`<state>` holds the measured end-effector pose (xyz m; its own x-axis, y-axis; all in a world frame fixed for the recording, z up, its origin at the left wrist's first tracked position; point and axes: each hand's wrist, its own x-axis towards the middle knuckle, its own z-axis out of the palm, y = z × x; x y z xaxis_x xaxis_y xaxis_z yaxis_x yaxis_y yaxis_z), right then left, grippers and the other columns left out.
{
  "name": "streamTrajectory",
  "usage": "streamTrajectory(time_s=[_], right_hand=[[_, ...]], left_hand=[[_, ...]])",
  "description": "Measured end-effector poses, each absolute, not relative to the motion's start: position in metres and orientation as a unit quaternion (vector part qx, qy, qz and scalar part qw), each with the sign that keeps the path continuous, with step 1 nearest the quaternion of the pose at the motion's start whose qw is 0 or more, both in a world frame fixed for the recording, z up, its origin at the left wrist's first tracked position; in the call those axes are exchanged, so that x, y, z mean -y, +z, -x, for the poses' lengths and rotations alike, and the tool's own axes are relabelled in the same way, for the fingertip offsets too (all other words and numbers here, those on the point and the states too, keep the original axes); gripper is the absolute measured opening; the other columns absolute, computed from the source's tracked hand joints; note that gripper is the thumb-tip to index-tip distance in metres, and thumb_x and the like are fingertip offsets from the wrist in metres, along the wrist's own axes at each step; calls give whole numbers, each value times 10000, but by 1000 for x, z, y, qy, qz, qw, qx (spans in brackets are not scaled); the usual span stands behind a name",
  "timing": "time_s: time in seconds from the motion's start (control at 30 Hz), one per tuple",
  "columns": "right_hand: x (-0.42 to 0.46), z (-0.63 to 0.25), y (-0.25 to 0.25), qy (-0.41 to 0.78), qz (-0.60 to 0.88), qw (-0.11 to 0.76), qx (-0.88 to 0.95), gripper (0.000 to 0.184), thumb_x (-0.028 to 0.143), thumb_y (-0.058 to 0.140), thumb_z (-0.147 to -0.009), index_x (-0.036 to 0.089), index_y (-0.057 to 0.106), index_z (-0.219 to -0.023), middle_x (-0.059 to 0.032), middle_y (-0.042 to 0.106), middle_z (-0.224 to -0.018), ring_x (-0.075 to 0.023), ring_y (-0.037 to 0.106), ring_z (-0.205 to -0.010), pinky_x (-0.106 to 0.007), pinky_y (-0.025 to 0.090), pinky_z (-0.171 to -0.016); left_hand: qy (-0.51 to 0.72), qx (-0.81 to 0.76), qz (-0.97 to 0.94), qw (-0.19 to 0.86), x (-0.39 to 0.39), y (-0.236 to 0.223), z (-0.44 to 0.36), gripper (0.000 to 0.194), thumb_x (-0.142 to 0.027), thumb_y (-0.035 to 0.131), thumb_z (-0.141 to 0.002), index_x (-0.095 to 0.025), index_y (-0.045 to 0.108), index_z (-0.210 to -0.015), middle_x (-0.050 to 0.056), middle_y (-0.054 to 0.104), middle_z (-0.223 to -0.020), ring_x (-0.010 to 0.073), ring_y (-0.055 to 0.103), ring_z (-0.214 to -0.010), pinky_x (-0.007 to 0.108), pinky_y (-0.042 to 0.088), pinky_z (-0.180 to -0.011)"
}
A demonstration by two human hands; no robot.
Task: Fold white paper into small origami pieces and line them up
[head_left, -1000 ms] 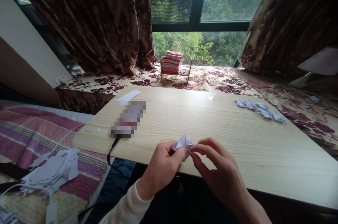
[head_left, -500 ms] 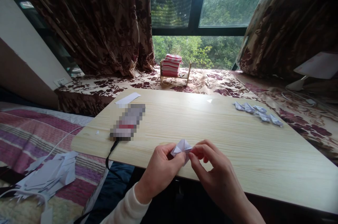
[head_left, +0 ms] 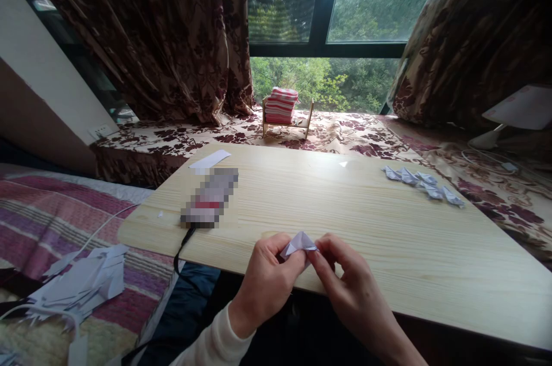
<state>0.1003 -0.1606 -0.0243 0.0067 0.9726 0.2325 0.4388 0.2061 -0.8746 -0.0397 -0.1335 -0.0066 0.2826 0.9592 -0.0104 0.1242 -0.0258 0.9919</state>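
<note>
A small folded white paper piece (head_left: 299, 243) is held between my two hands over the table's near edge. My left hand (head_left: 272, 274) pinches its left side, thumb across the front. On the right, the thumb and fingers of my right hand (head_left: 345, 271) close on the paper's right corner. My fingers hide the lower part of the paper. Several folded white paper pieces (head_left: 425, 185) lie in a cluster at the table's far right.
The pale wooden table (head_left: 302, 199) carries a blurred-out flat object (head_left: 209, 199) with a black strap, and a white paper strip (head_left: 211, 160). Many loose paper strips (head_left: 86, 282) lie on the bed at left. A small rack (head_left: 287, 110) of striped cloths stands by the window.
My right hand's fingers have closed in on the paper's right corner, and its fingers are more curled. The paper sits slightly lower and to the right, its top folded to a wider point.
</note>
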Motion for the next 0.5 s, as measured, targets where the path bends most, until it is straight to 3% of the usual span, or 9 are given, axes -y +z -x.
streamTrajectory(time_s=[0.33,0.5], right_hand=[[158,-104,-23,399,532,453,593,283,432,525,-871,181,599,-765,-28,628,-744,-157,541,-684,-261,425,-640],[159,-106,-23,403,520,454,601,285,416,502,-886,179,603,-764,-13,603,-720,-145,525,-681,-243,414,-633]], left_hand=[[374,-456,-610,529,127,-9,44,311,-388,537,-838,-125,611,-688,-26,401,-603,106,357,-588,232,288,-526],[374,-470,-606,521,128,-14,42,311,-394,543,-840,-124,592,-694,-27,392,-613,103,354,-591,230,294,-527]])
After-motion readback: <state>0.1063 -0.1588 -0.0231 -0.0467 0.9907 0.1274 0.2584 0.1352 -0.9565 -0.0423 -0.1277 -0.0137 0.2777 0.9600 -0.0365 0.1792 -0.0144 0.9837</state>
